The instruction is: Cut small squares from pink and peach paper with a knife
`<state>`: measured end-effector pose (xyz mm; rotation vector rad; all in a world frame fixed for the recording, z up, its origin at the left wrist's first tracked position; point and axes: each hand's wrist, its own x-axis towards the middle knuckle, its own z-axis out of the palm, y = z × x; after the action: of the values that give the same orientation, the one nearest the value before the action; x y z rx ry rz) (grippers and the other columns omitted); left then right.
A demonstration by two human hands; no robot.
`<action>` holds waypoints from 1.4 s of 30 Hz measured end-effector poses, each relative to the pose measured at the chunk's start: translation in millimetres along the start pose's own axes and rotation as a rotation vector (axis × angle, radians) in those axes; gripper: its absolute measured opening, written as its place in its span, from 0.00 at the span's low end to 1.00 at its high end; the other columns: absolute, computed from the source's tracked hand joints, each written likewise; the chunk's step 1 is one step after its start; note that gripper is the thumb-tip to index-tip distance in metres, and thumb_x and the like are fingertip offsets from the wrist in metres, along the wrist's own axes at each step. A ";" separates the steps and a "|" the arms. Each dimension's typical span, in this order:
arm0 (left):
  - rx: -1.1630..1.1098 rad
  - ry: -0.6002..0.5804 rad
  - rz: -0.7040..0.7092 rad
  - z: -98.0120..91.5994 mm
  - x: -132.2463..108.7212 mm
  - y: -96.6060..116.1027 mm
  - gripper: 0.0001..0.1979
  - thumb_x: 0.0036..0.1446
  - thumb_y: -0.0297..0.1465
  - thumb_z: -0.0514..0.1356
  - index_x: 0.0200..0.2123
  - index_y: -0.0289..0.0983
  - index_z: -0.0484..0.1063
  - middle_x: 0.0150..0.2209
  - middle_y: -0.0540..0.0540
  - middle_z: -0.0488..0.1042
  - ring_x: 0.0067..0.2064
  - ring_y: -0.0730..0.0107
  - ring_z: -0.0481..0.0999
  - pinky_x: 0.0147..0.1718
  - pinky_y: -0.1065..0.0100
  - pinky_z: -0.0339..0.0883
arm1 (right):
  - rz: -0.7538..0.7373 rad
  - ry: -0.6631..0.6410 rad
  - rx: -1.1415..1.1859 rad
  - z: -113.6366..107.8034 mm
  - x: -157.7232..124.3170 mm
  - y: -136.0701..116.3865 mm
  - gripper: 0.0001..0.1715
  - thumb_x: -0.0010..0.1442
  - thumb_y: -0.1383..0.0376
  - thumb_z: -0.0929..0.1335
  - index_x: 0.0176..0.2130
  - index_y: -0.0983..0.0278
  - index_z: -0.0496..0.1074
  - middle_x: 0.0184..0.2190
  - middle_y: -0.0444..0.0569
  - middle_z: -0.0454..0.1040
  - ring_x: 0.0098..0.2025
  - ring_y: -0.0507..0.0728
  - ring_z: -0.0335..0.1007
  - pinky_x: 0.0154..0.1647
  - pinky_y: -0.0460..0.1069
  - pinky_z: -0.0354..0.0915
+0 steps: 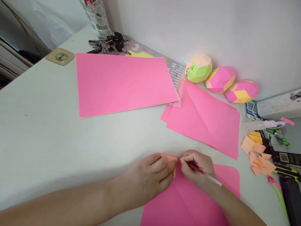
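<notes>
A pink sheet of paper lies at the near edge of the table, partly under both hands. My left hand presses a small orange paper piece against the sheet's far edge, its fingers bent together over it and hiding most of it. Close by on the right, my right hand grips a slim red pen with a pale rear end. The pen's tip touches down at the corner of the orange piece.
Pink sheets and a larger pink stack lie beyond. Three faceted paper balls line the wall. Keys sit at the back. Orange paper pieces, a glue gun and scissors are at right.
</notes>
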<state>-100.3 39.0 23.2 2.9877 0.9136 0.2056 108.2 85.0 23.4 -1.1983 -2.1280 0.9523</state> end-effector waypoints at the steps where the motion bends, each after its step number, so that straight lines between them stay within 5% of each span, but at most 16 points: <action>1: -0.005 0.005 -0.005 -0.1 0.0 -0.1 0.21 0.58 0.31 0.57 0.55 0.35 0.65 0.58 0.42 0.65 0.51 0.64 0.67 0.49 0.64 0.62 | 0.013 -0.004 0.005 -0.2 -0.1 -0.5 0.11 0.56 0.73 0.64 0.24 0.61 0.63 0.20 0.40 0.68 0.20 0.48 0.62 0.19 0.43 0.59; 42: 0.011 -0.003 -0.001 0.6 -1.4 1.2 0.20 0.59 0.30 0.54 0.55 0.36 0.65 0.59 0.44 0.64 0.47 0.64 0.67 0.48 0.63 0.61 | -0.014 0.035 0.031 4.5 -3.6 8.4 0.10 0.56 0.71 0.65 0.24 0.61 0.63 0.21 0.41 0.69 0.20 0.48 0.63 0.20 0.44 0.58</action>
<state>-100.7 37.2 22.5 2.9963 0.9193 0.1971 111.0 83.5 13.7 -1.1745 -2.0845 0.9480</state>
